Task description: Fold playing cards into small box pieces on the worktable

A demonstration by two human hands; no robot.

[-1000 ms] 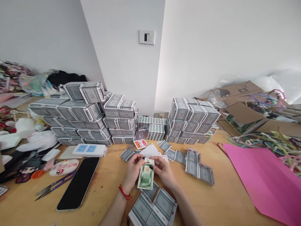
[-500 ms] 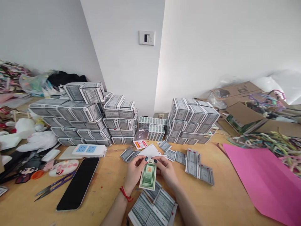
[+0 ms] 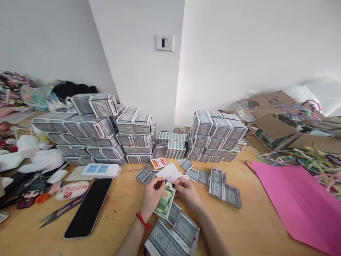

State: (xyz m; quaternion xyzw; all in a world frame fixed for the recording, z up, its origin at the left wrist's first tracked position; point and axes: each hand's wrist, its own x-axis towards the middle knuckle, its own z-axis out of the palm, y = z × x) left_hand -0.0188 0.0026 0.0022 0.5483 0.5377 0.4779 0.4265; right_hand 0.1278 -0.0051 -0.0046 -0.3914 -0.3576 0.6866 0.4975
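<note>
A green and cream playing card box (image 3: 165,202) is held between my two hands, tilted with its top end to the right. My left hand (image 3: 152,198) has thumb and fingers closed at its upper left edge. At the top right corner, my right hand (image 3: 187,192) pinches it with thumb and bent fingers. Beneath lies a folded piece made of grey-backed playing cards (image 3: 183,233), partly covered by the box. Just beyond my fingertips are loose white card faces (image 3: 168,172) and a red and yellow card (image 3: 158,163).
Stacked blocks of folded cards (image 3: 97,127) rise at the back left, more blocks (image 3: 218,133) at the back right. Green card boxes (image 3: 176,149) stand between them. A phone (image 3: 89,208), scissors (image 3: 61,211) and a power strip (image 3: 100,170) lie left; pink paper (image 3: 295,202) lies right.
The card box has turned from nearly upright to a slant, its lower end swinging left. My fingers have shifted slightly at its top edge. The view has moved a little.
</note>
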